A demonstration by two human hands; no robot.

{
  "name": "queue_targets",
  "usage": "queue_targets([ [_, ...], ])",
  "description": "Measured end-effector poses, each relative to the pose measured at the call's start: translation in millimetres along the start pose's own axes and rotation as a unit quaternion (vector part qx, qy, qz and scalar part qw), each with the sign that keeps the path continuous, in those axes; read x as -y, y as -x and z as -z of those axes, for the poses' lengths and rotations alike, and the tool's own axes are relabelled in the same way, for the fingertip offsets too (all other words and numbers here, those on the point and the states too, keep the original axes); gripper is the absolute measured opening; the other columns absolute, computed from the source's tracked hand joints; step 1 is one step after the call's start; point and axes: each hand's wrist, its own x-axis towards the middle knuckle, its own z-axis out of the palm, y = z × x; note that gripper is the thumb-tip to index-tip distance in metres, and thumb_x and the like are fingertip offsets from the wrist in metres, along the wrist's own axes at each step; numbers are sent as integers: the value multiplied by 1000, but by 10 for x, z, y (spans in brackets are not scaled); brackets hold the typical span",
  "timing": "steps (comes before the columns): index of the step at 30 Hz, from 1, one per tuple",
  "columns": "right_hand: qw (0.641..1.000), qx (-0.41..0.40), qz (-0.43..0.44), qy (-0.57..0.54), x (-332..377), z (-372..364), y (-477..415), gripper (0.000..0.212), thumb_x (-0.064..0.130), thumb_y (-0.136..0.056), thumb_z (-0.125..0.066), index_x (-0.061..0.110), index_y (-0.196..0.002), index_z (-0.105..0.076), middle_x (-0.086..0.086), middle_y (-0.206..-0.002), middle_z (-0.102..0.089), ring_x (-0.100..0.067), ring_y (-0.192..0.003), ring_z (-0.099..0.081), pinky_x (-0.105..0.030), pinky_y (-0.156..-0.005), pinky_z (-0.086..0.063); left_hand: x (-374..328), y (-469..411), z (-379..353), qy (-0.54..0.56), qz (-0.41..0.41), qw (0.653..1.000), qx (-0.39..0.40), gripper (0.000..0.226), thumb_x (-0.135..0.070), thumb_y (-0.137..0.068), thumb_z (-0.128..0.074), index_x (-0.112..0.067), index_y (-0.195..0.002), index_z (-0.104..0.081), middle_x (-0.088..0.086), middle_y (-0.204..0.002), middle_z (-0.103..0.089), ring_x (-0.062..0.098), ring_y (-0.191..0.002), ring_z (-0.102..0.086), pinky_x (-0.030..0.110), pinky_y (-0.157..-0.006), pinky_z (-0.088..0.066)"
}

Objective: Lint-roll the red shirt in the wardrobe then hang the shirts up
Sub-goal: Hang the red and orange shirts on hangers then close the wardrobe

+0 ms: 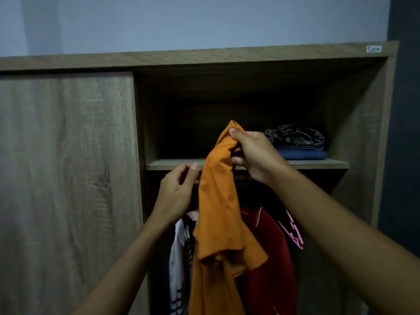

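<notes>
An orange shirt (218,214) hangs down in front of the open wardrobe, bunched at its top in my right hand (254,153), which grips the cloth just above the shelf edge. My left hand (179,189) is lower and to the left, its fingers curled at the shirt's left edge; what they pinch is hidden by the fabric. Behind the orange shirt hangs a red shirt (270,258) with a thin white trim. Any hanger and the rail are hidden in the dark.
A wooden shelf (172,164) crosses the wardrobe and carries folded dark patterned and blue clothes (297,143) at the right. A white striped garment (179,264) hangs left, a dark one with pink print (294,233) right. The closed wooden door (68,178) fills the left.
</notes>
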Motion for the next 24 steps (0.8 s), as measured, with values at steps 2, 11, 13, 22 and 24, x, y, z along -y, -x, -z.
queue_targets([
  [2,1000,12,-8,-23,9,34,-26,19,27,-97,-57,10,-93,-62,0,-68,-60,-16,-74,-67,-32,-74,-59,-69,45,-21,14,6,998,61,52,-68,-86,-50,-27,-115,-63,-10,-107,-66,1,-98,-63,25,-81,-49],
  [11,952,-69,151,256,-28,288,-48,44,44,-93,-59,1,-90,-68,-6,-66,-61,-18,-58,-63,-30,-53,-50,73,-112,-13,-12,61,997,38,21,-29,-101,-49,-21,-95,-68,-1,-83,-65,14,-77,-64,28,-73,-48],
  [13,942,-91,168,277,-42,383,-68,47,45,-94,-56,-1,-87,-67,-7,-67,-59,-19,-60,-60,-32,-59,-48,85,-147,52,24,116,992,33,27,-31,-103,-43,-18,-93,-65,5,-71,-56,25,-66,-57,36,-67,-45],
  [22,943,-42,112,311,-30,566,-17,39,44,-98,-49,9,-95,-67,-7,-76,-63,-29,-79,-71,-45,-76,-59,120,-366,213,43,179,983,-25,31,-32,-104,-39,-15,-96,-63,6,-71,-51,26,-74,-53,38,-74,-42],
  [24,940,-37,111,320,-27,580,-11,40,45,-97,-50,9,-95,-67,-6,-77,-62,-27,-78,-69,-45,-76,-57,143,-388,234,37,181,982,-36,31,-31,-104,-39,-16,-90,-62,4,-67,-47,24,-70,-50,37,-72,-40],
])
